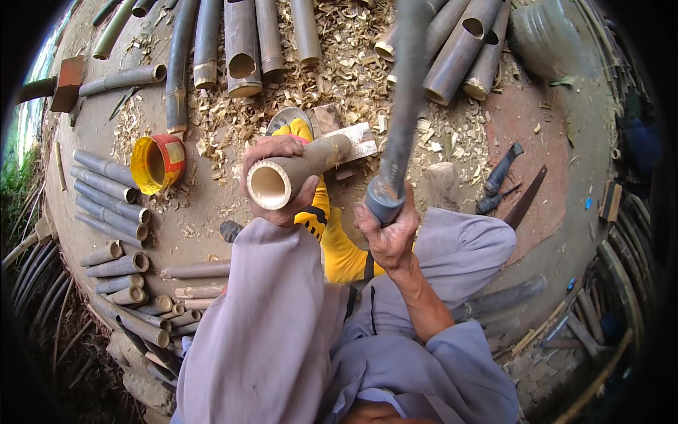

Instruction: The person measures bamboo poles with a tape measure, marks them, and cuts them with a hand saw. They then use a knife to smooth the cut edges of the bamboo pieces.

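Note:
My left hand [284,177] is closed around a thick bamboo tube [311,161]. The tube's pale, hollow cut end faces me, and its other end lies by a light wood block [357,141]. To the right, my right hand [390,230] grips a long, dark, machete-like blade [406,92] at its grey round grip end. That blade stands up and away from me, blurred by motion, just right of the tube and apart from it. A yellow-covered foot and leg [342,244] show below the tube.
Wood chips [318,78] cover the ground ahead. Long bamboo poles [240,42] lie at the far side, cut pieces [109,194] at the left. A red-and-yellow tub [157,162] lies tipped near them. On the right are a saw [528,198] and a dark-wrapped tool [503,169].

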